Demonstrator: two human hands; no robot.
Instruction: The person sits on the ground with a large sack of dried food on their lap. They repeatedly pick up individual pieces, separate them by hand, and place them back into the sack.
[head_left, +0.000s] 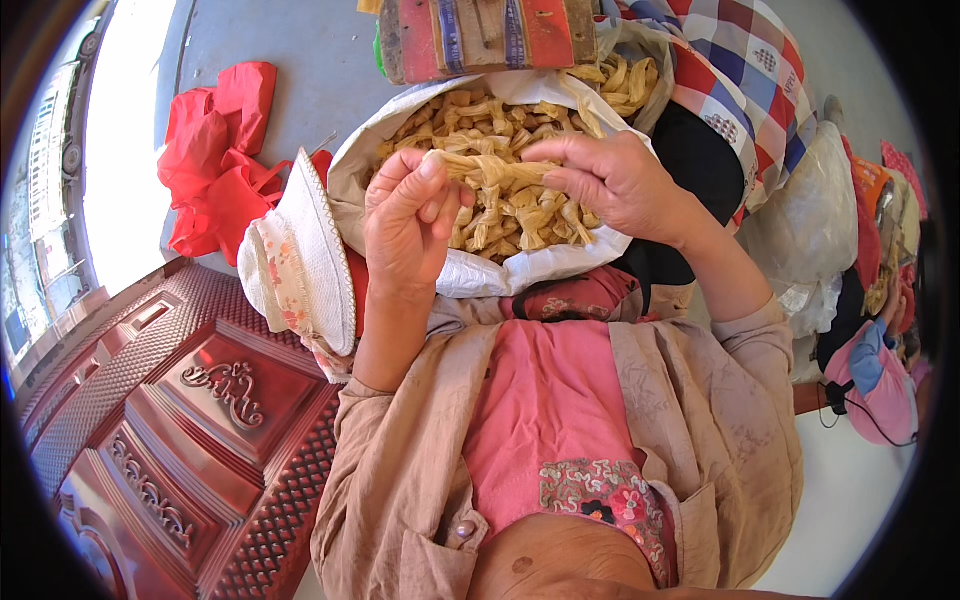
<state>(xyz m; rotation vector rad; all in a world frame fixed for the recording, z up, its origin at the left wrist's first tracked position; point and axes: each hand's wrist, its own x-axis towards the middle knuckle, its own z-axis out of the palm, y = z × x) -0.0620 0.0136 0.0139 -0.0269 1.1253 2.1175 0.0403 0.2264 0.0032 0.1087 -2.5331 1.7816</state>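
A knotted, yellowish translucent strip (491, 171) is stretched sideways between my hands, its knot near the middle and a short tail hanging down. My left hand (411, 214) pinches one end between thumb and fingertips. At the other end, the thumb and forefinger of my right hand (630, 184) close around the strip. Directly below, an open white woven sack (480, 276) with a rolled-down rim holds a heap of similar knotted pieces (517, 217). Part of the heap is hidden behind my hands.
A worn wooden board (487, 37) juts over the sack's far rim. Beside it a plastic bag (660, 56) holds loose yellow strips (626, 84). A white hat (304, 255) and red bags (217, 157) lie left, near an embossed red door (232, 382). Another person (877, 367) sits far right.
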